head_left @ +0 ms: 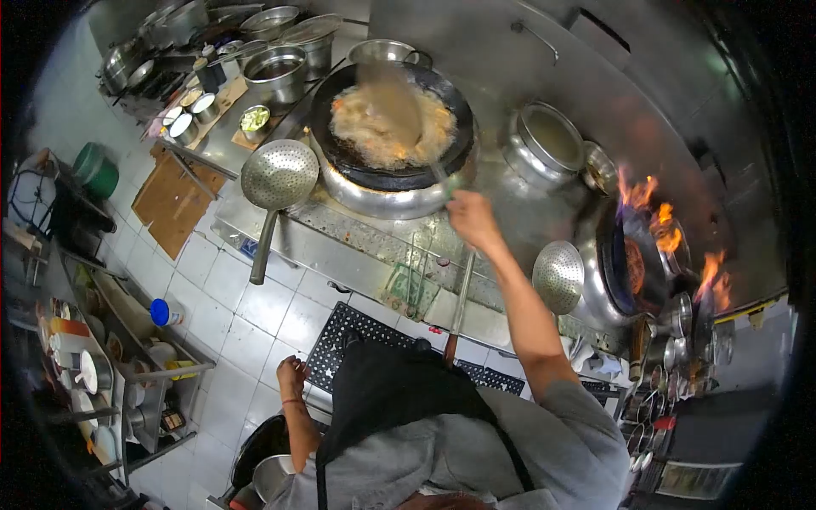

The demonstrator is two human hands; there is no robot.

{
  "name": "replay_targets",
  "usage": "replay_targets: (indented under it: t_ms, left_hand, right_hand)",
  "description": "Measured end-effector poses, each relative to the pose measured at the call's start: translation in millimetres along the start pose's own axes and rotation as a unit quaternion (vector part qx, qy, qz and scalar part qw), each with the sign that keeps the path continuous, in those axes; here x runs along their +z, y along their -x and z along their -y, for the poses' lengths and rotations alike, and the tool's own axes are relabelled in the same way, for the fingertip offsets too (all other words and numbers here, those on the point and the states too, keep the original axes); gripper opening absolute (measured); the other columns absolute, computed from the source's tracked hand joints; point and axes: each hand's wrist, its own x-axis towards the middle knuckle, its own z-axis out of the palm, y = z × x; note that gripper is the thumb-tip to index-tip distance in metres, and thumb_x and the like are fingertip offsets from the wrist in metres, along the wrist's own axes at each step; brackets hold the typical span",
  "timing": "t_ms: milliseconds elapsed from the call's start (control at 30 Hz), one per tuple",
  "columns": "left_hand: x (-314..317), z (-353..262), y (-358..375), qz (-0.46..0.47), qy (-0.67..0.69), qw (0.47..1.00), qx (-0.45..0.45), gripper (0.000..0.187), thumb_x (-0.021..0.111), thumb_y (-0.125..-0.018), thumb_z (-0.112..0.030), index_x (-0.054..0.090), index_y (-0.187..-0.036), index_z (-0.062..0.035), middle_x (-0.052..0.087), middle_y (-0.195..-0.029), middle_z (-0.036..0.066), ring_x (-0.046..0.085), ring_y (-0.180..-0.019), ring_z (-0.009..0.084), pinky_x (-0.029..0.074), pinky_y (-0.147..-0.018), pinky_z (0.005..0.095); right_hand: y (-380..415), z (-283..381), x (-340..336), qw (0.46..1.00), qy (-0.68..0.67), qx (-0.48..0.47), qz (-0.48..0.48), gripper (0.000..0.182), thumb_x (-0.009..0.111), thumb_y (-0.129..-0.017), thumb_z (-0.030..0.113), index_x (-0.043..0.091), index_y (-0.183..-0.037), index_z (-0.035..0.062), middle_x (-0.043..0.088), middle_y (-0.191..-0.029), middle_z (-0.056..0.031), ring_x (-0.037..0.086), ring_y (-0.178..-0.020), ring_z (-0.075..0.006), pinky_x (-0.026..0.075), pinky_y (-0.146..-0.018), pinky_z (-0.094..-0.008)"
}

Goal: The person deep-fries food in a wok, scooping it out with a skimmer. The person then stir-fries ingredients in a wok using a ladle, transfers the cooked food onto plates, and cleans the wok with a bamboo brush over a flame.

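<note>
My right hand is closed round the handle of a long-handled cooking utensil, whose broad head is smeared by motion over the wok. Pale, foaming oil with orange-brown pieces of food bubbles in the black wok, which sits on a round metal burner stand. My left hand hangs low at my side, fingers curled and nothing showing in them. Left of the wok, a perforated skimmer rests with its handle over the counter edge. A second skimmer lies right of my forearm.
Flames rise around another wok at the right. A lidded steel pot stands behind the counter's middle. Small containers and a pot of dark liquid are at the left. A wood-ended handle juts over the front edge.
</note>
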Motion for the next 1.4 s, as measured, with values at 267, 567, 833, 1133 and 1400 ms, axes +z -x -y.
replay_targets:
  t_ms: [267,567,833,1133,1400]
  left_hand:
    - [41.2,-23.4,-1.7,0.038,-0.087,0.995,0.009,0.020,0.048,-0.085,-0.009,0.052,-0.103,-0.0001,0.052,-0.084,0.009,0.053,-0.069,0.0222,0.050,-0.060,0.0392]
    - [35.1,-25.4,-8.2,0.051,-0.086,0.995,-0.016,0.024,0.049,-0.085,-0.008,0.053,-0.105,0.0027,0.052,-0.085,0.012,0.055,-0.068,0.0237,0.053,-0.060,0.0424]
    - [15.2,-21.8,-22.3,0.085,-0.137,0.986,0.031,0.024,0.050,-0.084,-0.011,0.052,-0.104,0.0015,0.051,-0.084,0.012,0.054,-0.067,0.0227,0.053,-0.058,0.0410]
    - [2.8,-21.6,-32.5,0.058,-0.114,0.991,-0.030,0.018,0.051,-0.083,-0.010,0.051,-0.097,0.0019,0.052,-0.080,0.012,0.055,-0.066,0.0243,0.052,-0.058,0.0410]
    - [-8.0,-15.3,-73.7,0.126,-0.126,0.984,0.005,0.026,0.050,-0.086,-0.010,0.052,-0.109,0.0022,0.055,-0.086,0.013,0.056,-0.073,0.0248,0.052,-0.068,0.0450]
  right_hand:
    - [-13.0,2.9,9.6,0.996,-0.007,0.080,-0.028,0.012,0.055,-0.082,0.005,0.057,-0.081,-0.0062,0.056,-0.063,-0.0228,0.061,-0.058,-0.0392,0.048,-0.055,-0.0441]
    - [-71.1,28.3,-2.2,0.966,-0.097,0.224,0.082,0.014,0.051,-0.087,0.007,0.059,-0.080,-0.0024,0.054,-0.053,-0.0127,0.051,-0.035,-0.0226,0.039,-0.035,-0.0373]
    - [-65.3,-1.0,3.7,0.952,-0.076,0.262,0.141,0.017,0.050,-0.088,0.008,0.056,-0.074,0.0007,0.052,-0.054,-0.0062,0.044,-0.032,-0.0146,0.031,-0.028,-0.0341]
    - [-40.9,5.9,-3.3,0.960,-0.049,0.274,0.008,0.015,0.050,-0.088,0.008,0.054,-0.074,0.0036,0.044,-0.049,-0.0007,0.037,-0.032,-0.0117,0.027,-0.027,-0.0310]
    - [-31.9,-4.5,-39.5,0.950,-0.104,0.291,0.032,0.011,0.049,-0.086,0.007,0.057,-0.081,0.0030,0.047,-0.054,-0.0024,0.039,-0.033,-0.0100,0.026,-0.026,-0.0274]
